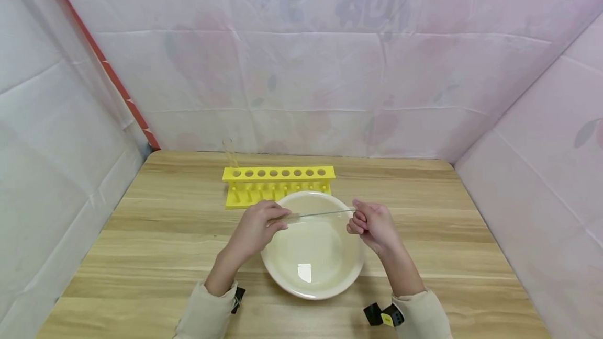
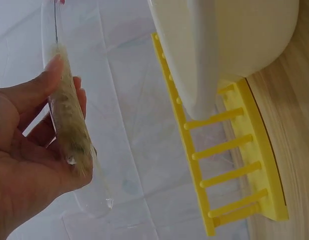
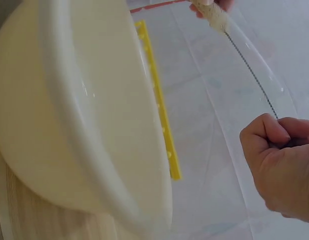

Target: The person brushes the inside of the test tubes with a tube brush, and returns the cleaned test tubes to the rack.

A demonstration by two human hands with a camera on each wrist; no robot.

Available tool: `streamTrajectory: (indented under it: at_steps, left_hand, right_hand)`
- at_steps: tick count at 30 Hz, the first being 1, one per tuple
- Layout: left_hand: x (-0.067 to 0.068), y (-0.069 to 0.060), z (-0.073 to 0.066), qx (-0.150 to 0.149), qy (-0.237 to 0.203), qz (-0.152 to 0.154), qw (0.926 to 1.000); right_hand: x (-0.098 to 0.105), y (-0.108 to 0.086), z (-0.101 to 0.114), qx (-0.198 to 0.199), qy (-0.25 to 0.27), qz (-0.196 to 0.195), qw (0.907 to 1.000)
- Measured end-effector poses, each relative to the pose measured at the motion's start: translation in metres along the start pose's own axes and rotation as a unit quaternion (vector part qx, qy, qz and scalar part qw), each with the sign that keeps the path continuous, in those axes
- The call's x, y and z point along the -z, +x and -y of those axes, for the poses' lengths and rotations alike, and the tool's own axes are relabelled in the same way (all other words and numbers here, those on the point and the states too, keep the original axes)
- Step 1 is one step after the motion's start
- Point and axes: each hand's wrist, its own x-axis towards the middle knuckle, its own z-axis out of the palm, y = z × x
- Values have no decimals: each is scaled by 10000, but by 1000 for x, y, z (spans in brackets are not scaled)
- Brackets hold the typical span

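Observation:
Above the basin, my left hand [image 1: 254, 226] holds a clear glass test tube [image 2: 94, 202] between thumb and fingers. Its rounded end sticks out past the palm in the left wrist view. Inside the tube sit the pale bristles of a test tube brush [image 2: 69, 112]. My right hand [image 1: 375, 225] grips the brush's twisted wire handle [image 3: 252, 74] with curled fingers, and the handle's end is hidden in the fist. Below both hands stands a cream basin [image 1: 313, 296], with a bright reflection inside it.
Behind the basin stands a yellow test tube rack [image 1: 278, 173], partly covered by its rim. Another clear test tube [image 1: 230, 153] leans in the leftmost hole. The wooden table [image 1: 165, 255] is bordered by pale cloth walls [image 1: 306, 72] at the back and sides.

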Motion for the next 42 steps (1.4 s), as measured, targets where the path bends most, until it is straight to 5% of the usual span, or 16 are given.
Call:
streamTrajectory:
  at_steps: [4,10,13,18,22,36,38,42]
  left_hand:
    - [4,-4,8,97,-322,235,9992]
    - [12,-7,17,12,-770,669,9948]
    - [14,-8,19,-2,-803,846,9932]
    - [16,-10,21,70,-771,1046,9915]
    - [19,-11,23,147,-719,1102,9912]
    - [50,-19,41,272,-723,1224,9895]
    - [59,-22,47,471,-530,1062,9918]
    - [73,-27,63,1112,-353,190,9930]
  right_hand:
    - [8,1,-1,654,-306,301,9969]
    - [20,4,-3,2032,-687,1200,9693]
    - [24,4,-1,1798,-586,1247,9740]
    - [25,2,5,666,-247,736,9947]
    - [28,2,9,281,-60,579,9979]
    - [67,-10,17,531,283,1034,9928]
    - [76,-12,19,571,432,1008,9923]
    - [93,-15,21,651,752,908,9909]
